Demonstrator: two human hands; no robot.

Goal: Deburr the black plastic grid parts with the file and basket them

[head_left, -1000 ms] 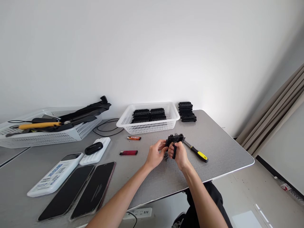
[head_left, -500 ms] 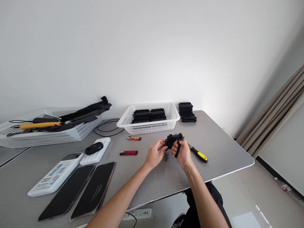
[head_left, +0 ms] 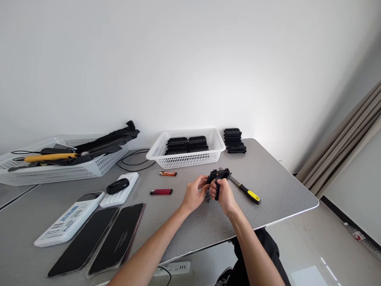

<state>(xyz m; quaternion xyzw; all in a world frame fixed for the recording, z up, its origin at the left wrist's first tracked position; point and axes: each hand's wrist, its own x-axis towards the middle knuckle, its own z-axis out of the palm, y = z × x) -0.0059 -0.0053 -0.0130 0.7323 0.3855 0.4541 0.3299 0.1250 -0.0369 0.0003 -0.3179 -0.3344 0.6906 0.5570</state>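
Left fingers [head_left: 201, 180] pinch black part [head_left: 219, 173], right fingers [head_left: 212, 190] wrap black tool [head_left: 217, 190] close against it. Part just ahead of right fingers. I'd want firm left pinch, tool square, left fingertips clear of its path.

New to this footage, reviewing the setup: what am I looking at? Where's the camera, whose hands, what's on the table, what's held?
There's no machine: these are one person's bare hands, seen by a head-worn camera looking forward and down.

The left hand holds the left end of a black ribbed part. The right hand grips a slim dark object at it; I can't tell what.

On the gray table: a yellow-and-black-handled tool, a white basket with similar parts, a stack of more beside it, an orange lighter, a red lighter, and phone-like devices at left.
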